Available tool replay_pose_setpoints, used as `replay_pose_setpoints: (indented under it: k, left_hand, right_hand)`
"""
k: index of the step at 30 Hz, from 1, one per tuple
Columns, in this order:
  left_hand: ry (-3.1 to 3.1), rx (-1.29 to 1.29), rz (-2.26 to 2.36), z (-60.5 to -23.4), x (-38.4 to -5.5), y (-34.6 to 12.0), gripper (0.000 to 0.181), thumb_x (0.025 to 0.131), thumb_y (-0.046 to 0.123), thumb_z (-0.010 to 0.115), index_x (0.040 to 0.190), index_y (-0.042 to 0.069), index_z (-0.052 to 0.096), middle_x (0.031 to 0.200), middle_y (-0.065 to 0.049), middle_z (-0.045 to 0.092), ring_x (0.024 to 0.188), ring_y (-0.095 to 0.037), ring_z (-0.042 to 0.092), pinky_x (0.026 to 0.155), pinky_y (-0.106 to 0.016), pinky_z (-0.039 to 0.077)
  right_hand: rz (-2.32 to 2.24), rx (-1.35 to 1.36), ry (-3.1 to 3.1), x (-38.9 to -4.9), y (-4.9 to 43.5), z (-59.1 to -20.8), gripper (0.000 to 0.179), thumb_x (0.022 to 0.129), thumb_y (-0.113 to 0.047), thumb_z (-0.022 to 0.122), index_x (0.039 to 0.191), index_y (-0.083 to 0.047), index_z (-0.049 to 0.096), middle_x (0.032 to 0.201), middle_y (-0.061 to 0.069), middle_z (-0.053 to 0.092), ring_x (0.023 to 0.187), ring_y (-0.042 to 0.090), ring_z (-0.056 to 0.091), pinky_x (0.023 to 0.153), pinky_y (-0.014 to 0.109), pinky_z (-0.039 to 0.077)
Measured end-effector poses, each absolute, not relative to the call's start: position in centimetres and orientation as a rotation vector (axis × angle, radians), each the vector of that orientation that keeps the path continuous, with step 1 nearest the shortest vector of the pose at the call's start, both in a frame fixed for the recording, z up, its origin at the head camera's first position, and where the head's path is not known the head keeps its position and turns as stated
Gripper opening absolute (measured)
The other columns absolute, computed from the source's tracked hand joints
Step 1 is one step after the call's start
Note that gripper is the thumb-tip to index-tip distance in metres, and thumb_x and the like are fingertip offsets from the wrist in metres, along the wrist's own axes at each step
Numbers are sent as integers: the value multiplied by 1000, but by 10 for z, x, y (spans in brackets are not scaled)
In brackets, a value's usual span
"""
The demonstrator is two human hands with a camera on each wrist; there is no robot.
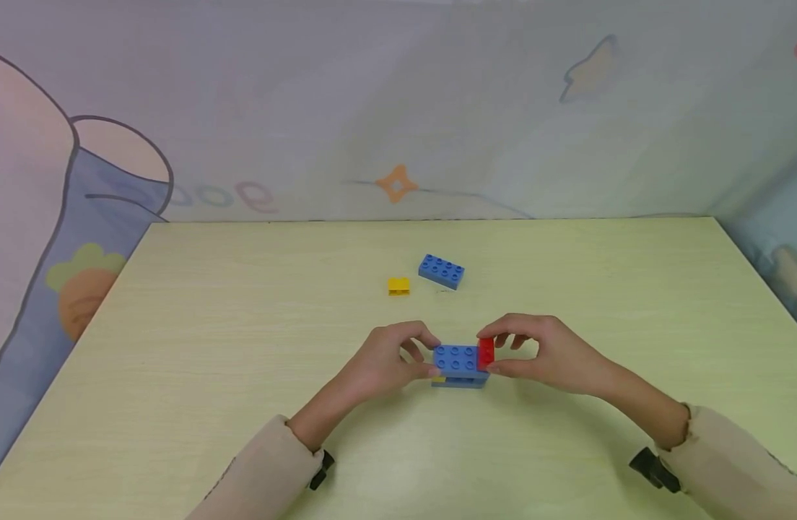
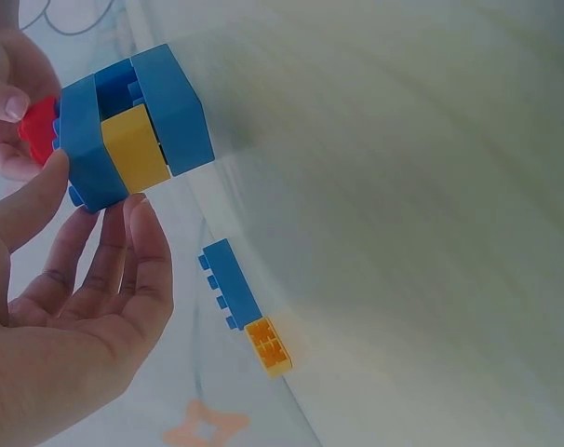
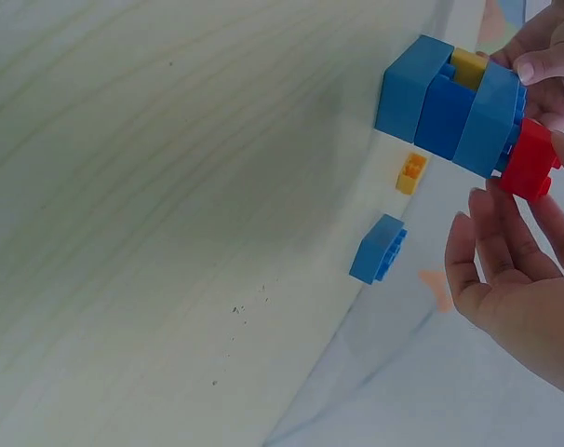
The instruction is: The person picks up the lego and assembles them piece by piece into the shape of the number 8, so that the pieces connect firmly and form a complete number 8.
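Observation:
A stack of toy building bricks stands on the table between the two hands. Its long upper blue brick (image 1: 455, 359) lies over a yellow brick (image 2: 136, 151) and a blue middle brick (image 3: 444, 116), with a gap between them. Beneath these is a lower blue brick (image 2: 173, 110). My left hand (image 1: 388, 361) grips the upper blue brick's left end between thumb and fingers. My right hand (image 1: 554, 355) pinches a red brick (image 1: 486, 354) at the top's right end. In the right wrist view the red brick sits slightly tilted against the studs; whether it is fully seated I cannot tell.
Farther back on the table (image 1: 242, 303) lie a loose blue brick (image 1: 441, 271) and a small yellow brick (image 1: 399, 287), which rests on its side. A printed cloth backdrop (image 1: 307, 108) rises behind the table's far edge.

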State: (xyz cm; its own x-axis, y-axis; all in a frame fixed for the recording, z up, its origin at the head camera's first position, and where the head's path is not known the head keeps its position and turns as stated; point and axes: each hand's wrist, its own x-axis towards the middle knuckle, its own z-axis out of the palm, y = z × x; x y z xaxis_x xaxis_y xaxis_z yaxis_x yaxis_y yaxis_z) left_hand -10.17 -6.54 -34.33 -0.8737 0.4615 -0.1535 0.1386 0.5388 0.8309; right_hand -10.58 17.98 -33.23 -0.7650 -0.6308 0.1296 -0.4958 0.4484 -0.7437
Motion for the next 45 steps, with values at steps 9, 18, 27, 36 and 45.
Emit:
replay_pose_setpoints:
  k: [9,18,27,36,45]
  left_hand:
    - [2434,512,1256,-344,-103,-66,21,81,11,70,100,9,62,103,0,62,84,-14,57,62,-24,48]
    - [2438,523,1258,-342,-102,-66,21,81,10,70,100,8,62,103,-1,62,84,-15,57,63,-23,48]
    - [2441,525,1264,-341,-102,-66,22,80,10,70,100,8,62,103,-2,62,84,-15,58,63,-23,48]
    - [2445,534,1266,-342,-102,-66,22,80,10,71,100,8,62,103,-2,62,83,-15,58,64,-23,48]
    - [2432,519,1269,-342,-102,-65,22,80,10,70,100,8,62,104,-2,62,84,-15,58,64,-23,48]
  right_hand:
    - [-1222,-992,2505,-106,179,-333,34,79,-12,71,111,-2,62,104,4,65,86,24,58,75,34,50]
    - [-1252,-984,2500,-105,179,-334,34,80,-11,71,111,-1,62,102,4,64,86,24,57,73,34,50]
    - [-1238,-973,2519,-106,176,-333,32,80,-13,71,109,-1,64,100,1,64,86,21,57,71,34,49]
    - [-1244,-949,2506,-106,176,-334,34,80,-14,71,110,-1,63,102,2,64,88,20,57,72,34,49]
    - [-1304,-973,2461,-108,178,-339,34,79,-9,71,110,2,63,103,4,64,87,21,59,72,33,51]
